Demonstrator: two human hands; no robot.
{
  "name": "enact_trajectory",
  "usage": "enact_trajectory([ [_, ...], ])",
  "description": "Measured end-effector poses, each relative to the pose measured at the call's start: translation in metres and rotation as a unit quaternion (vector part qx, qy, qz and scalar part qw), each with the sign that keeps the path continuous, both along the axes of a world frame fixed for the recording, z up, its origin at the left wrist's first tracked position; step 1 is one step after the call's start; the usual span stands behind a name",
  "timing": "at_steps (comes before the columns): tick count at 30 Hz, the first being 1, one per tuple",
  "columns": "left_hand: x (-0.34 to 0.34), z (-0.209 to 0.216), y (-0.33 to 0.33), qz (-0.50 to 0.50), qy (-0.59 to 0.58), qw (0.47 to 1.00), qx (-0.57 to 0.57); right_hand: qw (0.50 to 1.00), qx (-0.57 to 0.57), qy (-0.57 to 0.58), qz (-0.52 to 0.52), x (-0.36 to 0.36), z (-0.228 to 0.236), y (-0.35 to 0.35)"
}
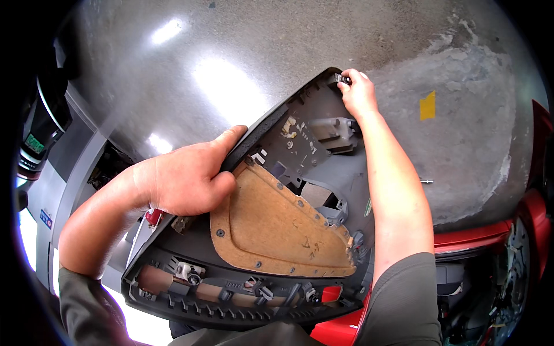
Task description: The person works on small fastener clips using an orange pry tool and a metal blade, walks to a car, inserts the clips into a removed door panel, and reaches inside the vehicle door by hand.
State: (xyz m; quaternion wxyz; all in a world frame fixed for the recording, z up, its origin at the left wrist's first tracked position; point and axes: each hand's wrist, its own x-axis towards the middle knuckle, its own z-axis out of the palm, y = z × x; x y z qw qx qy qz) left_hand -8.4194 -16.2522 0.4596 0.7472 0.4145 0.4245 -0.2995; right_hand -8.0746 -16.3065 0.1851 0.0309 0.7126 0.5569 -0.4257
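A car door trim panel (pixel 340 173) lies in front of me with its dark grey plastic inner side showing. My left hand (pixel 199 173) grips its long upper edge, the index finger stretched along the rim and the other fingers curled. At the far corner, my right hand (pixel 359 92) pinches a small dark and silver piece (pixel 344 79) too small to name. A tan backing board (pixel 277 225) covers the panel's middle. Near that hand sits a pale grey plastic housing (pixel 334 131). Along the near edge are a white fitting (pixel 190 272) and a red reflector (pixel 331 294).
Shiny concrete floor (pixel 277 46) stretches beyond the panel, with a yellow tape patch (pixel 427 105). Red car bodywork (pixel 479 235) and an open car section stand at the right. A small metal piece (pixel 427 182) lies on the floor. A dark machine with a green display (pixel 34 143) is at far left.
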Motion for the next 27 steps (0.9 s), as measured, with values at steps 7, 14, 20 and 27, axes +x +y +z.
enact_trajectory([
  [7,0.004,0.001,0.007,-0.011,-0.001,1.0,-0.012,0.995,-0.027,0.031,0.088,0.015,0.003,0.023],
  [14,0.005,0.0,0.005,-0.047,0.007,0.999,-0.024,0.985,-0.109,0.117,-0.068,0.023,-0.018,0.002],
  [20,0.007,0.005,0.009,-0.019,0.011,1.0,-0.016,0.983,-0.065,0.09,-0.149,0.013,-0.016,0.001],
  [27,0.018,0.006,0.011,-0.01,0.015,1.0,-0.003,0.982,-0.063,0.061,-0.169,0.023,-0.024,0.002],
])
